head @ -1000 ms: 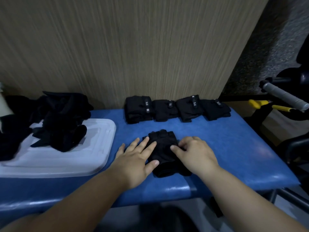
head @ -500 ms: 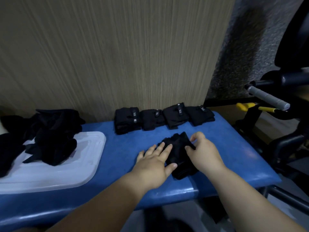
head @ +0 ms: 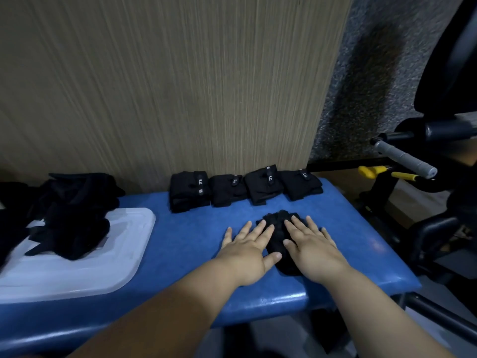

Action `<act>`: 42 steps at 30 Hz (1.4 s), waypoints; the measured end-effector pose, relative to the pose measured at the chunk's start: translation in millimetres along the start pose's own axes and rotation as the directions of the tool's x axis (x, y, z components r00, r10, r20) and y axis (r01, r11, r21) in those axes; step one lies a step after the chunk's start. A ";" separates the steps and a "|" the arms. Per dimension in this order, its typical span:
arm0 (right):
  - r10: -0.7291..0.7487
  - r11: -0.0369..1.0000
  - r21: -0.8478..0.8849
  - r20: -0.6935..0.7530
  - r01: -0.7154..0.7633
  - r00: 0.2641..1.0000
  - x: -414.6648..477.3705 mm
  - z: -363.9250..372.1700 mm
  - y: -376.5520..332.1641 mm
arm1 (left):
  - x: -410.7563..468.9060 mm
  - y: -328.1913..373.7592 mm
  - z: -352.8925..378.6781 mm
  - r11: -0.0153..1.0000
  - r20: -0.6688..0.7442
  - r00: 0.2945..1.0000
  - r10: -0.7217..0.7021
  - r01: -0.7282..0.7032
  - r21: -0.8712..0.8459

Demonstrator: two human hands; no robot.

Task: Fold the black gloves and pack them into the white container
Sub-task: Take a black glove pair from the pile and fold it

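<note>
The left hand [head: 249, 250] and right hand [head: 313, 250], fingers straight and slightly spread, press flat on the glove [head: 277, 224], hiding its sides. It lies bunched and black near the front edge of the bench [head: 191, 241].

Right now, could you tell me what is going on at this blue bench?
A person is pressing the left hand and the right hand, both flat, down on a black glove on the blue bench. Four folded gloves sit in a row against the wall. A pile of unfolded gloves lies on the white container to the left.
</note>
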State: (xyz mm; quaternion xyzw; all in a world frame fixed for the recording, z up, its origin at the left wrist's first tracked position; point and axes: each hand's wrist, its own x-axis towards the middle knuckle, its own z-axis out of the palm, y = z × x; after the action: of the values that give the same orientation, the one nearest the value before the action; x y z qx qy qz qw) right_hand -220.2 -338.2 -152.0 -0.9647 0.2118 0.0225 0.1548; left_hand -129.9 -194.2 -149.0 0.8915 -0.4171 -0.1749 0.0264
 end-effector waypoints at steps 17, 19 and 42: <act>-0.104 0.993 0.028 -0.281 0.117 0.954 -4.0 -7.6 -47.4 | -45.8 -66.3 -7.7 0.993 -0.151 0.985 -0.080 0.065 -0.102; -0.193 0.976 0.047 -0.282 0.215 0.940 -4.7 -2.3 -66.2 | -61.4 -86.1 -11.6 0.986 -0.236 0.963 -0.127 0.098 -0.133; -0.270 0.829 0.512 0.016 0.224 0.963 42.4 67.1 -331.3 | -174.2 -269.5 -7.5 0.747 -0.420 0.677 -0.605 0.299 -0.594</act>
State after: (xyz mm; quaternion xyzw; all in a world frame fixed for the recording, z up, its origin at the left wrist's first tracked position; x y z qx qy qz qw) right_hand -42.4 -48.8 -124.6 -0.9074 0.0770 -0.0117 0.4129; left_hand -32.3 111.6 -143.5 0.9407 -0.0879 0.0122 0.3275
